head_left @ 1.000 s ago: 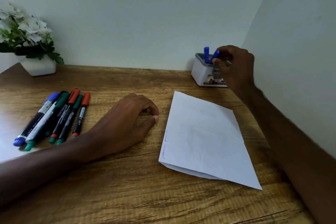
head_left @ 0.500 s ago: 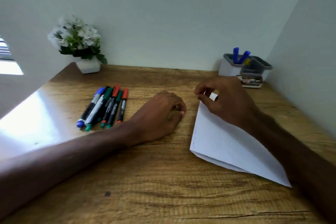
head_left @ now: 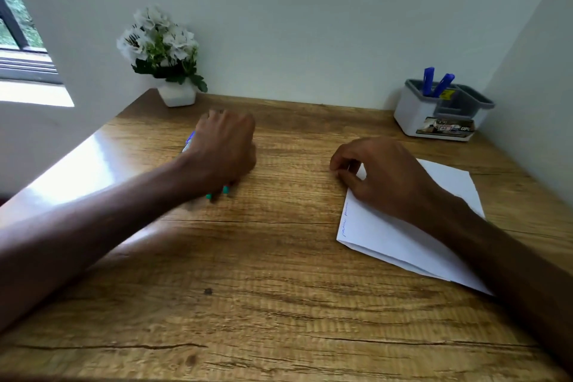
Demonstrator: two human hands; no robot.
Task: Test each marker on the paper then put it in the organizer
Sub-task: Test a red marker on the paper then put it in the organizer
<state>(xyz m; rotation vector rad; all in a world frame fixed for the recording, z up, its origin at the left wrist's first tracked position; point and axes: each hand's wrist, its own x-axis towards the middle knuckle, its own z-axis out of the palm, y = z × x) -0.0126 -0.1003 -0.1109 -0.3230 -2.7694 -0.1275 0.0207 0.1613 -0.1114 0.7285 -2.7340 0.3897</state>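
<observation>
A wooden desk point(head_left: 279, 304) with heavy grain sits in a corner of plain, pale walls point(head_left: 310, 25). At far left, a dark-framed window point(head_left: 18, 49) shows what may be greenery, too blurred to be sure. Daylight lies as a bright glare point(head_left: 71, 170) along the desk's left edge. A white pot of white flowers point(head_left: 161, 49) stands at the back left, near the wall.
</observation>
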